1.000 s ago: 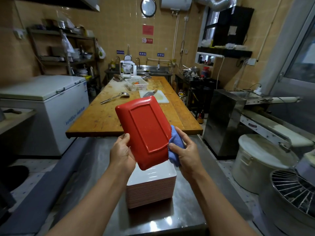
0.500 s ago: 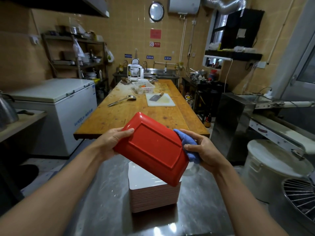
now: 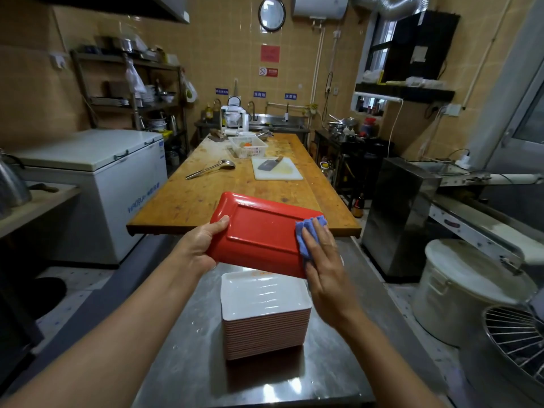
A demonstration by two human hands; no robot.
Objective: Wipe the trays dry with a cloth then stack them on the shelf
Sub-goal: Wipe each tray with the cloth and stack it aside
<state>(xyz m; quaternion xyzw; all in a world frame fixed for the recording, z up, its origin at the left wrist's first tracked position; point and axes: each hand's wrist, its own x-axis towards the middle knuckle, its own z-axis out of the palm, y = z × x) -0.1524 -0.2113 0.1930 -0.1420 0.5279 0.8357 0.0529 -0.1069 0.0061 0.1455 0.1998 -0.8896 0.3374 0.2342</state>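
A red rectangular tray (image 3: 259, 234) is held bottom side up, tilted, above a stack of trays (image 3: 266, 316) whose top one shows a white inside. My left hand (image 3: 203, 245) grips the red tray's left edge, thumb on top. My right hand (image 3: 323, 260) lies flat, fingers straight, pressing a blue cloth (image 3: 309, 234) against the tray's right end. The stack stands on a steel counter (image 3: 182, 363) directly below both hands.
A long wooden table (image 3: 206, 195) lies ahead with a ladle (image 3: 210, 169), a cutting board with a cleaver (image 3: 275, 169) and a white basket (image 3: 248, 145). A chest freezer (image 3: 97, 184) stands left; a metal shelf rack (image 3: 132, 95) at the back left; a lidded bucket (image 3: 462, 290) right.
The red tray has turned from upright to nearly level. My right hand moved from the tray's right edge onto its upturned bottom with the cloth, and the fingers flattened.
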